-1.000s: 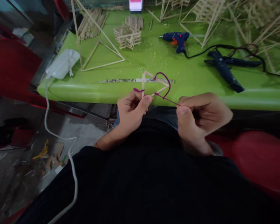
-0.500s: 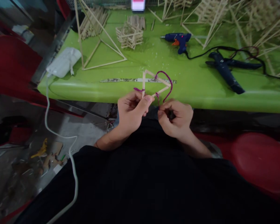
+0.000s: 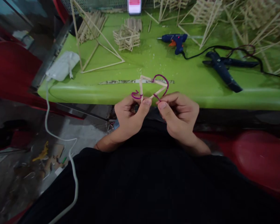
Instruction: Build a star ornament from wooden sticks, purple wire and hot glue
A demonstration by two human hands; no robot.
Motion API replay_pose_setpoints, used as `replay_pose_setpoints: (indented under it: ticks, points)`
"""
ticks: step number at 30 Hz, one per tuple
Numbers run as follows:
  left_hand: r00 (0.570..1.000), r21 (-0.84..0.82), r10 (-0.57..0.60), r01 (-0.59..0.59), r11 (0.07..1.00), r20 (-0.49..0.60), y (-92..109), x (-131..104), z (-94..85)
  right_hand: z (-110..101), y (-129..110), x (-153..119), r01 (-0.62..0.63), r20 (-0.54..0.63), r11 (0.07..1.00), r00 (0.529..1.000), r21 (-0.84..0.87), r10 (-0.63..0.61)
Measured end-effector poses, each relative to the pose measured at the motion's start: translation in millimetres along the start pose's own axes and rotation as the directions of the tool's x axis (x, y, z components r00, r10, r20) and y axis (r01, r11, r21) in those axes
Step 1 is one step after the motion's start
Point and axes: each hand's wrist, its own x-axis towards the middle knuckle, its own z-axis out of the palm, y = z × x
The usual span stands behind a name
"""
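A small triangular frame of pale wooden sticks (image 3: 141, 86) is raised at the table's front edge, pinched at its near corner in my left hand (image 3: 132, 116). Purple cord (image 3: 167, 84) is wound on its sticks; one stretch arches over the right side, and a short curled end stands out at the left. My right hand (image 3: 180, 115) is closed on the cord close beside the frame's lower stick, its thumb and forefinger pressed together. Behind the frame lies a narrow speckled strip (image 3: 119, 82) on the green table (image 3: 95, 93).
A blue glue gun (image 3: 175, 39) and dark pliers-like tool (image 3: 226, 73) lie at the right. Stick bundles (image 3: 92, 26), a stacked stick piece (image 3: 126, 39) and a large stick frame (image 3: 102, 67) stand behind. A white box (image 3: 64, 66) with cable sits left; a red stool (image 3: 261, 158) is at right.
My right hand has moved up, closer to the frame and my left hand. The frame has tilted flatter, and the cord's left end now curls upward. The view has shifted slightly.
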Motion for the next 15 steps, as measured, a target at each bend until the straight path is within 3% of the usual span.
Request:
replay_pose_setpoints:
  ticks: [8, 15]
  points:
    - [1.000, -0.070, -0.007, 0.006, 0.998, -0.002, -3, -4, -0.2, 0, 2, -5, 0.109, 0.075, 0.982, 0.992, -0.156, -0.098]
    - [0.954, -0.283, -0.255, 0.290, 0.914, 0.155, 8, 1, -1.9, -2, 14, -2, 0.080, -0.040, 0.989, 0.996, -0.126, -0.085]
